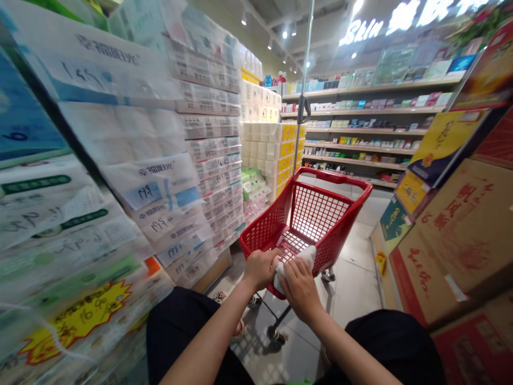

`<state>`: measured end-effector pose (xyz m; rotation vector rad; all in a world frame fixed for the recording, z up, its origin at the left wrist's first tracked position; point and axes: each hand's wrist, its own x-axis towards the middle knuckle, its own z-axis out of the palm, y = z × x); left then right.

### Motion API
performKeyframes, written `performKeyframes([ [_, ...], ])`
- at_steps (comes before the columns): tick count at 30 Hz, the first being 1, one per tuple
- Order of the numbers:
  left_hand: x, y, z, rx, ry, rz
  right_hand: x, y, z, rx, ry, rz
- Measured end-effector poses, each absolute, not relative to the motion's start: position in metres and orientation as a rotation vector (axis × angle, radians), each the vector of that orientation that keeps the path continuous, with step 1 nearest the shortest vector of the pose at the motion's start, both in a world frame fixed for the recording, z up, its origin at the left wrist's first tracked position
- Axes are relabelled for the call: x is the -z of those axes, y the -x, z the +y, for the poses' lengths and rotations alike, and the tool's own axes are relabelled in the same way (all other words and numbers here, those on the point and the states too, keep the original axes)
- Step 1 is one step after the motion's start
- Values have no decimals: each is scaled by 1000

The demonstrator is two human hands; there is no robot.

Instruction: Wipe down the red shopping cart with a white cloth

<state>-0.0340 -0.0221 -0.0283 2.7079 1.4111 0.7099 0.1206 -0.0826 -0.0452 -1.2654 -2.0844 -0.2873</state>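
A red plastic shopping cart with lattice sides stands right in front of me, its near end between my knees. My left hand is closed around the rim at this near end. Pressed against the same rim, just to the right, my right hand bunches a white cloth. Part of the cloth sticks out past its fingers toward the basket, and some shows between the two hands. The fingers of both hands are curled, and the rim beneath them is partly hidden.
Tall stacks of packaged tissue rolls line the left side. Cardboard boxes are piled on the right. Behind the cart are a glass door's dark handle and shelves of small products. Pale floor tiles run alongside the cart.
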Motion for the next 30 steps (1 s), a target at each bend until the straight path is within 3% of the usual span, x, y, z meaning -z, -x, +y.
performKeyframes([
  [12, 29, 1, -40, -641, -2755, 1452, 37, -205, -52, 234, 1207, -2188],
  [19, 31, 0, -56, -643, -2960, 990, 42, -242, -40, 140, 1300, -2111],
  [30, 36, 67, 10, -724, -3086, 904, 50, -258, -18, 27, 1436, -1927],
])
